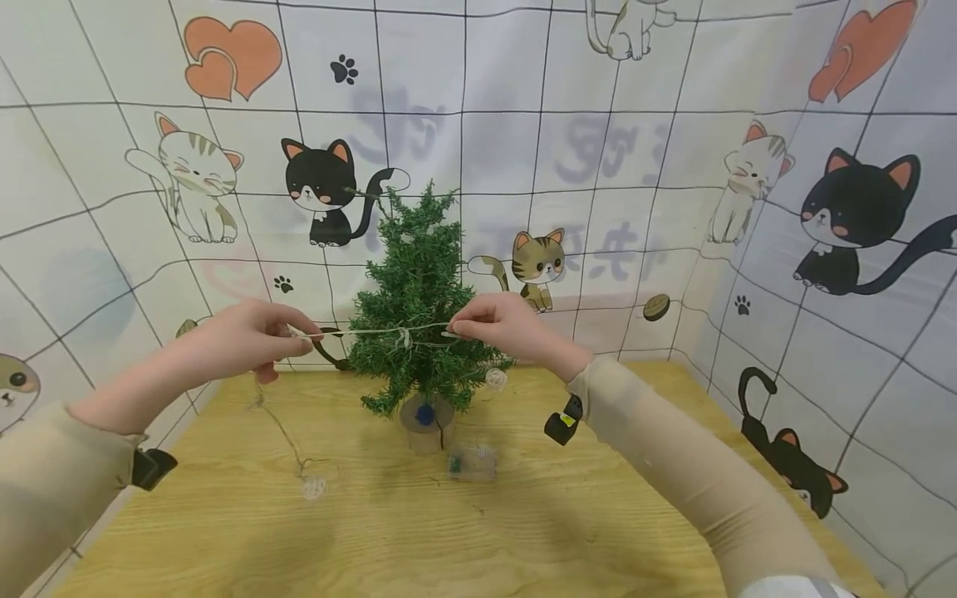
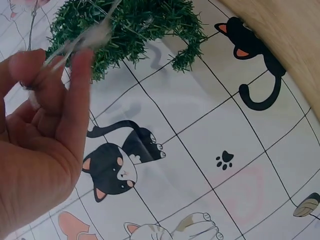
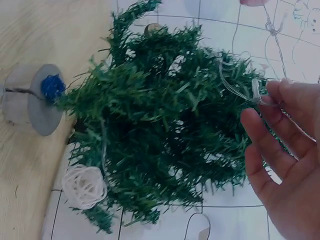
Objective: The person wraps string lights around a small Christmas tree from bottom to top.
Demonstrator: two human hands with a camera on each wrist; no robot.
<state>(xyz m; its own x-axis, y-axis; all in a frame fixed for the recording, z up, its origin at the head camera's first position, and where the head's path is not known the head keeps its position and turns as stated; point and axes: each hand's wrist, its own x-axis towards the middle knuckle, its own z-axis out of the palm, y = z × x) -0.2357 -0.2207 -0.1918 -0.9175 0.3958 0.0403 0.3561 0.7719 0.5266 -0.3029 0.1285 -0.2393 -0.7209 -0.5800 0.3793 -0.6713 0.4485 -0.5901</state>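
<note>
Between both hands a thin, pale string-light wire (image 1: 366, 333) is stretched across the front of a small green artificial Christmas tree (image 1: 419, 274). My left hand (image 1: 257, 336), left of the tree, pinches one end of this stretch between thumb and fingers. At the tree's right front, my right hand (image 1: 501, 324) pinches the other end, and a small clear bulb piece (image 3: 256, 89) shows at its fingertips. From the left hand more wire hangs down to a white woven ball (image 1: 314, 487) low over the table. Another white woven ball (image 3: 85, 186) hangs at the tree's lower right branches.
The tree stands on a round base (image 1: 428, 432) with a blue woven ball (image 1: 425, 414) at the trunk. A clear battery box (image 1: 473, 463) lies in front of it on the wooden table (image 1: 568, 515). Behind hangs a cat-printed cloth (image 1: 508, 149).
</note>
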